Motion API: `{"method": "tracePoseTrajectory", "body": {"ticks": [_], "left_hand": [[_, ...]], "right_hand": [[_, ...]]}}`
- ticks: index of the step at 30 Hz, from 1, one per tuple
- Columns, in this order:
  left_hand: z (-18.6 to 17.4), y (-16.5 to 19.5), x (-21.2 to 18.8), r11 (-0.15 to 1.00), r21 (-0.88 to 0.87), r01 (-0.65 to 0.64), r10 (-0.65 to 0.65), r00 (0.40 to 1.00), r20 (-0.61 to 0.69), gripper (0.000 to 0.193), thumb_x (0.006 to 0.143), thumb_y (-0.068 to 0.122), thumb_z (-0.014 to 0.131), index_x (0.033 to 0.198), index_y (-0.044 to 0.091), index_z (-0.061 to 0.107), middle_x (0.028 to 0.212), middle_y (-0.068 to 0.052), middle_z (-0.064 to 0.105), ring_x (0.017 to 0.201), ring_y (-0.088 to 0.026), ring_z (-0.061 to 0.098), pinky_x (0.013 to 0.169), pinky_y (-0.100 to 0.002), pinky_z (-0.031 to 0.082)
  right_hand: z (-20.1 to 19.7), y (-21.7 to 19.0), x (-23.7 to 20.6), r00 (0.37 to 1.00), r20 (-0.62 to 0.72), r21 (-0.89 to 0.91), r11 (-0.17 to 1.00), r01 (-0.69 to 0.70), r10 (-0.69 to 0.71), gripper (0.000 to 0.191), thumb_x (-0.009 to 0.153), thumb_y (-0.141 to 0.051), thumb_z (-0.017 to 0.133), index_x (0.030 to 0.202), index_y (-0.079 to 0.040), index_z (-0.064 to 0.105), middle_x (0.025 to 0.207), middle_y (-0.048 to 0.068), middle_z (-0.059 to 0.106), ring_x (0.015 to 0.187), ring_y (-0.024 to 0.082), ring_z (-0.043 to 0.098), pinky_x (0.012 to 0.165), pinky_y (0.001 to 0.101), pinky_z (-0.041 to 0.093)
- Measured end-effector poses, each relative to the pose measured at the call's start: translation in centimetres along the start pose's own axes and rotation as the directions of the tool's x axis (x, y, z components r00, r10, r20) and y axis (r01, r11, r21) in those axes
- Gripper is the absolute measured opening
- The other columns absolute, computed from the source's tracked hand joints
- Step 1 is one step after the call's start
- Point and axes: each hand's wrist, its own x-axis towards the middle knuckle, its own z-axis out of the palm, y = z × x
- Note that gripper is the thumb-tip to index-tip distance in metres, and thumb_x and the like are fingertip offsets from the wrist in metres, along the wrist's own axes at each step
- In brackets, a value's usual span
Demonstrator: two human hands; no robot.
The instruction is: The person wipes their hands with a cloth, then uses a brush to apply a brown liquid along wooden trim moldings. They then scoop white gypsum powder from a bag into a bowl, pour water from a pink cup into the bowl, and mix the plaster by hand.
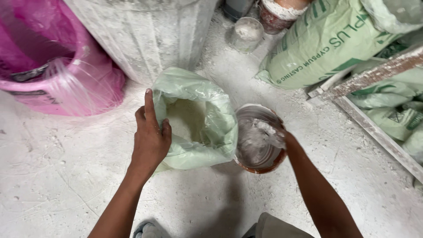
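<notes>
**Two bare hands at an open sack of white powder and a mixing bowl on a dusty floor**

Seen from above, looking down at a pale concrete floor (57, 176) dusted white. At the bottom edge, closest to the viewer, part of a shoe (147, 230) and a fold of grey-brown clothing (275, 225) show between two bare forearms that reach away from the viewer.

The left hand (151, 136) rests on the near left rim of an open pale green plastic sack (207, 119). Its fingers are curled over the rolled-down edge and clamped on the plastic, with one finger stretched straight out along the rim. Inside the sack lies white powder (187, 121).

Touching the sack on its right stands a round bowl (260, 141) with a reddish-brown outside and a grey, plaster-smeared inside. The right hand (282, 134) is dipped into the bowl at its right rim. It is coated in whitish paste and blurred, so whether its fingers are spread or closed cannot be told.

Farther away, at upper left, sits a pink bucket (53, 83) lined with thin pink plastic. Behind the sack rises a large grey drum (145, 35) crusted with white dust. Beyond it stand a small powder-caked cup (246, 33) and a crusted reddish pot (277, 13). At upper right, full green woven sacks (326, 44) are piled up, with a dusty wooden frame (374, 75) leaning across them.
</notes>
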Motion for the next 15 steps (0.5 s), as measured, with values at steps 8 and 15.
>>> {"method": "tracePoseTrajectory", "body": {"ticks": [8,15], "left_hand": [[-0.3,-1.8,0.8,0.946,-0.230,0.228,-0.191,0.967,0.170,0.091,0.094,0.008,0.056,0.164,0.016,-0.001,0.132,-0.028,0.063,0.116,-0.040,0.067,0.101,-0.044,0.053],[-0.3,-1.7,-0.6,0.922,-0.386,-0.012,0.135,0.946,0.294,0.087,0.086,-0.004,0.056,0.162,0.011,0.016,0.120,-0.029,0.067,0.106,-0.037,0.070,0.096,-0.040,0.050]], "right_hand": [[1.6,-10.5,1.2,0.945,-0.068,-0.116,0.944,0.310,-0.319,0.037,0.096,-0.023,0.057,0.129,-0.007,0.060,0.127,0.010,0.064,0.117,0.024,0.063,0.099,0.0376,0.051],[13.4,-20.5,15.5,0.992,-0.026,-0.497,0.862,0.096,-0.126,0.036,0.096,-0.023,0.057,0.129,-0.008,0.060,0.127,0.009,0.064,0.116,0.024,0.062,0.099,0.0370,0.051]]}}
